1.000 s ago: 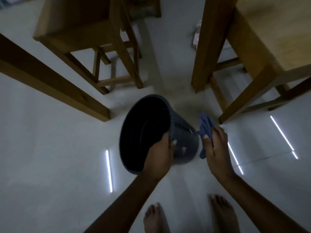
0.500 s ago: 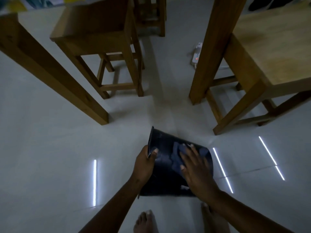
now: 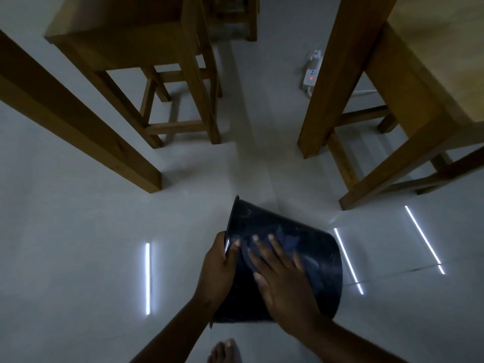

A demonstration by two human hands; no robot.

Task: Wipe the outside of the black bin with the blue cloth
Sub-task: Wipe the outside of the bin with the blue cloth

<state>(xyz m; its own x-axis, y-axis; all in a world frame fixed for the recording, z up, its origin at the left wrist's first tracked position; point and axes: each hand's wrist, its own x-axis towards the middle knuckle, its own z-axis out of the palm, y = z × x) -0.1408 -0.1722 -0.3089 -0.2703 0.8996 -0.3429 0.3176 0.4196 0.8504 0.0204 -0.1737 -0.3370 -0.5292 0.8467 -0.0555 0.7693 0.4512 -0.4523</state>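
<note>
Black bin (image 3: 301, 247) tipped on its side, above the floor (image 3: 78, 231). Left grip (image 3: 218, 268) clamped on rim. Right grip (image 3: 285, 281) flat, fingers spread, pressing blue cloth (image 3: 286, 238) against bin's outside.

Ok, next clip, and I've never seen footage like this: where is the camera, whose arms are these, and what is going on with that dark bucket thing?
The camera sits on a person's head and looks down at their own bare arms, so this is their view. The left hand grips the rim of a black bin, held tipped on its side above the pale floor. The right hand lies flat on the bin's outer wall, pressing a blue cloth that shows past the fingertips. Around stand wooden stools and table legs; a white power strip lies beyond, and a bare foot shows below.
</note>
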